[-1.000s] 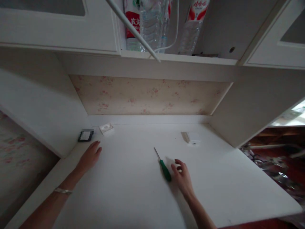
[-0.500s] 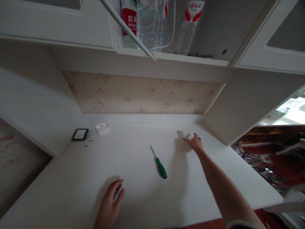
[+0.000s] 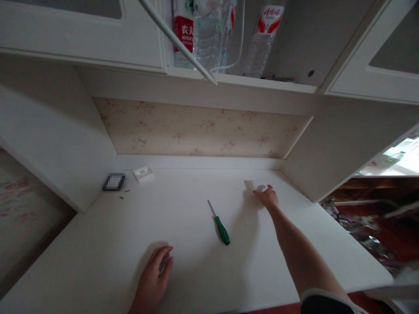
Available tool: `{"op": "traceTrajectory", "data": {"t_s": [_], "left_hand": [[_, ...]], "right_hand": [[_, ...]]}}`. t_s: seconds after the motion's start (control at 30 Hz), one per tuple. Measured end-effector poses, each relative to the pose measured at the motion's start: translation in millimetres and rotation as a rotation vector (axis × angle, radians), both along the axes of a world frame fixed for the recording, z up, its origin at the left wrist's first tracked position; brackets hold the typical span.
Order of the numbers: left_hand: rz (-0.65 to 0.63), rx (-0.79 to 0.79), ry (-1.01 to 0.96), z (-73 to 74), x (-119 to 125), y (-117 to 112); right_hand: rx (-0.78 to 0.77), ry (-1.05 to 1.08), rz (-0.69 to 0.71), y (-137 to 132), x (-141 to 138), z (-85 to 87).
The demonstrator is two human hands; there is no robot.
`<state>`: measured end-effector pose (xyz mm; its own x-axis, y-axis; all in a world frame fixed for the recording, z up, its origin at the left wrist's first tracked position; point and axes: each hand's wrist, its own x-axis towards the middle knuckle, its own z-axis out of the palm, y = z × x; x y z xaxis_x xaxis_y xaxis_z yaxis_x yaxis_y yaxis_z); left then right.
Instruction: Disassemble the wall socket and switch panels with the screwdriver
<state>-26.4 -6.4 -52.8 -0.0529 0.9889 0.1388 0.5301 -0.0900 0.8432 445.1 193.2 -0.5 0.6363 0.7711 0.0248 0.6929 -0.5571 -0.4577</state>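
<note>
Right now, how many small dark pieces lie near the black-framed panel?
2: the upper piece beside the panel, at its lower right; the lower piece slightly nearer the camera.

The right hand (image 3: 266, 198) reaches to a white box (image 3: 258, 185), with its fingers at the near edge; whether they grip it, I cannot tell. The left hand (image 3: 153, 275), half curled, holds nothing above the white tabletop (image 3: 193, 192). Between the hands lies a green-handled screwdriver (image 3: 221, 226). At the far left, a white plastic piece (image 3: 143, 173) lies near a black-framed square plate (image 3: 114, 188).
</note>
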Motion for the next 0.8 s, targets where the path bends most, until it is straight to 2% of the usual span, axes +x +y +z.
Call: {"op": "traceTrajectory", "data": {"t_s": [0.13,0.27,0.37,0.47,0.6,0.7,0.8], "left_hand": [[0.018,0.0,0.001,2.0,0,0],[-0.02,0.028,0.007,10.6,10,3],[-0.098,0.047,0.037,19.4,25,10],[-0.16,0.078,0.108,27.8,42,23],[-0.187,0.12,0.154,35.4,55,44],[-0.147,0.149,0.138,35.7,56,58],[-0.101,0.174,0.124,30.9,50,67]], "right_hand": [[0.059,0.014,-0.017,-5,-15,7.1],[0.122,0.042,0.046,-17,-45,13.7],[0.188,0.062,0.164,-36,-85,16.2],[0.366,0.242,0.339,-63,-137,16.3],[0.535,0.388,0.488,-103,-205,12.6],[0.537,0.42,0.556,-126,-243,7.3],[0.539,0.421,0.573,-140,-266,0.8]]}}
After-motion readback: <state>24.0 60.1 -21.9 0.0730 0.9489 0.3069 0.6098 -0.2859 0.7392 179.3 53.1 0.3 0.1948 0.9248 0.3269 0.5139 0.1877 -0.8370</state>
